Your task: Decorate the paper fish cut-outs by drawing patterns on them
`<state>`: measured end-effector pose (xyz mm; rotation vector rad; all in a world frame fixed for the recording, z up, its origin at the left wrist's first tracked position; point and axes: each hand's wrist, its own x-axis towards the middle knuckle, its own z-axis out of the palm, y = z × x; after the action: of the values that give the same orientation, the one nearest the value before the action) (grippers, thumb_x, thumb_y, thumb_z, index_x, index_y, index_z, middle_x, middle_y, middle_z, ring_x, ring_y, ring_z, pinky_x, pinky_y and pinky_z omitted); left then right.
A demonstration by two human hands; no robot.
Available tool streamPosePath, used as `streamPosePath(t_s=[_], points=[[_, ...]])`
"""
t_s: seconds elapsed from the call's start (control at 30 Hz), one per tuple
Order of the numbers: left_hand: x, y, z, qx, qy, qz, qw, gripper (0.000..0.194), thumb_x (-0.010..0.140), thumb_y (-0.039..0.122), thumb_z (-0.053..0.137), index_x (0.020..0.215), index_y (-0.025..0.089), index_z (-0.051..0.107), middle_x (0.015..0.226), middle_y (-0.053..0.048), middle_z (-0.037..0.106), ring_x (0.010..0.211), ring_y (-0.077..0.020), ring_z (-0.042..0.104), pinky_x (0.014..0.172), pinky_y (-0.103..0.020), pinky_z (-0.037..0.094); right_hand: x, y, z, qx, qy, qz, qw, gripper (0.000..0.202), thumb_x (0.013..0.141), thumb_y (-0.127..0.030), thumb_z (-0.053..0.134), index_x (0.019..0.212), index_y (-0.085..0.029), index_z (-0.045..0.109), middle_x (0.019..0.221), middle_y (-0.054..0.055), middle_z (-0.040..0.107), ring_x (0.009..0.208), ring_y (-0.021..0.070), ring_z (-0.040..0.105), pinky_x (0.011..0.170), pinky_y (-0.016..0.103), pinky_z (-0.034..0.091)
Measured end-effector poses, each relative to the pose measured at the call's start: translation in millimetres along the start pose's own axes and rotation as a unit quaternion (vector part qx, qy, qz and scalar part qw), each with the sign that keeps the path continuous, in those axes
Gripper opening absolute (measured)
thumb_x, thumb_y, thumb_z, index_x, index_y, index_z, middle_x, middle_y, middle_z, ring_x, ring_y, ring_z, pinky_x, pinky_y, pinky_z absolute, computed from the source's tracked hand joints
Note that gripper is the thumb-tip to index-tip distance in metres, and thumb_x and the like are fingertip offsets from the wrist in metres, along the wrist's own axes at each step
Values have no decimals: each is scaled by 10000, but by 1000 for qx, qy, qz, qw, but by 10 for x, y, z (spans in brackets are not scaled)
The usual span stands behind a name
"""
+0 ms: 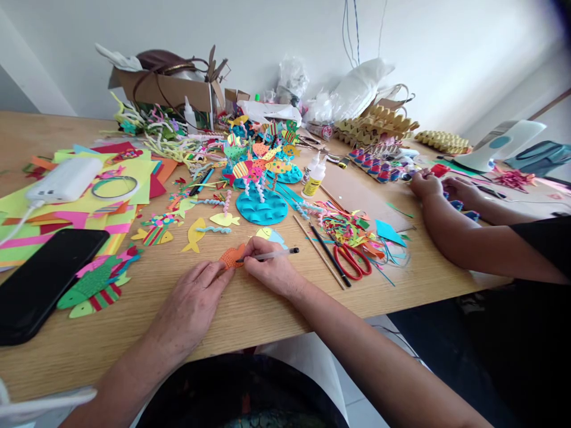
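On the table (263,315) before me: orange cutout (231,258), between my hands.
Left hand (198,291): fingers close together, holding its edge.
Right hand (273,270): fingers pinched round a pen (285,252), tip at the cutout.
Pen work: drawing marks, I judge; another stroke calls for steadiness.

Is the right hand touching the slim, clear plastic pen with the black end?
Touching: the head view shows the right hand pinching the pen between its fingers.

On the left of the table (267,318) we see a black phone (47,285) and a white device (65,178) with a cable. Near the wall (267,30) we have a cardboard box (178,94), plastic bags (359,86) and egg cartons (379,125).
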<state>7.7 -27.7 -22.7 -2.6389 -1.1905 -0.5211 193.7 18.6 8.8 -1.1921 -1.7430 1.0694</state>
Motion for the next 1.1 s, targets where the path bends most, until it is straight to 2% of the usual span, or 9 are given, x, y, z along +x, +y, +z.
streamPosePath(t_s=[0.4,0.7,1.1], points=[[11,5,-27,-9,4,3,1000,401,875,85,327,1190,121,573,1104,-125,584,1031,-258,509,892,-411,473,10,-12,3,21,11,24,999,42,596,-151,468,596,-192,475,525,-58,473,480,81,390,454,193,312],[-6,4,12,-4,1,-12,1000,421,850,63,345,1191,151,575,1116,-112,581,1043,-252,505,916,-409,454,17,15,7,8,7,8,1000,39,600,-149,476,598,-188,481,541,-52,484,491,83,399,456,192,307],[25,14,-22,11,20,13,1000,404,845,48,345,1157,97,598,1080,-139,594,1004,-264,511,875,-410,478,14,4,9,-16,3,-1,1000,59,618,-130,488,613,-189,488,552,-57,483,496,82,398,474,194,318]])
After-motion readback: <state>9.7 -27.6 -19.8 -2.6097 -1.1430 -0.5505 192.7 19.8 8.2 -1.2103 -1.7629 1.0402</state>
